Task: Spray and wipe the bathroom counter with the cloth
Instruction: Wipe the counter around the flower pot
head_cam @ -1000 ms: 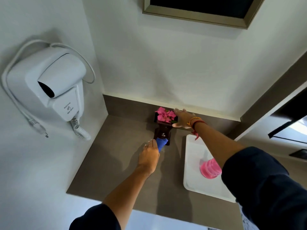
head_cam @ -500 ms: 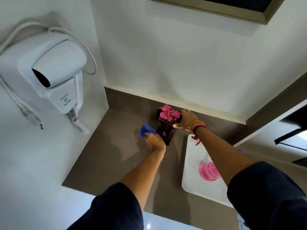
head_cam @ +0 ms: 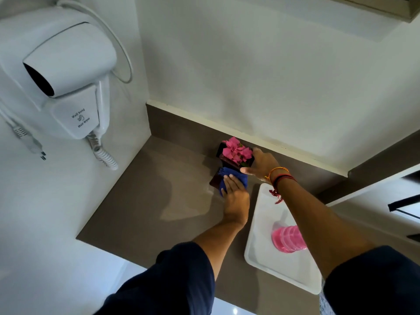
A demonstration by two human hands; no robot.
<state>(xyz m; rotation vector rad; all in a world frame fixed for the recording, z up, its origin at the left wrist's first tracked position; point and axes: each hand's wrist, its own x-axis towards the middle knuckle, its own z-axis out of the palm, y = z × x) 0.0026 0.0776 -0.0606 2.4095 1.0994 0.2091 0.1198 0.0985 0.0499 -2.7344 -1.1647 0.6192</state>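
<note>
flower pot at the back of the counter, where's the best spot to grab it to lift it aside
Probably by the dark square sides of the flower pot, below the blooms, coming from the right as the right hand does. The pink flowers cover the top, and the left hand with the cloth blocks the front.

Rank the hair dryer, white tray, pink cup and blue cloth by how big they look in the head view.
1. Hair dryer, though it is nearest the camera, so its lead is unsure.
2. White tray.
3. Pink cup and blue cloth look alike; the left hand covers part of the cloth.
</note>
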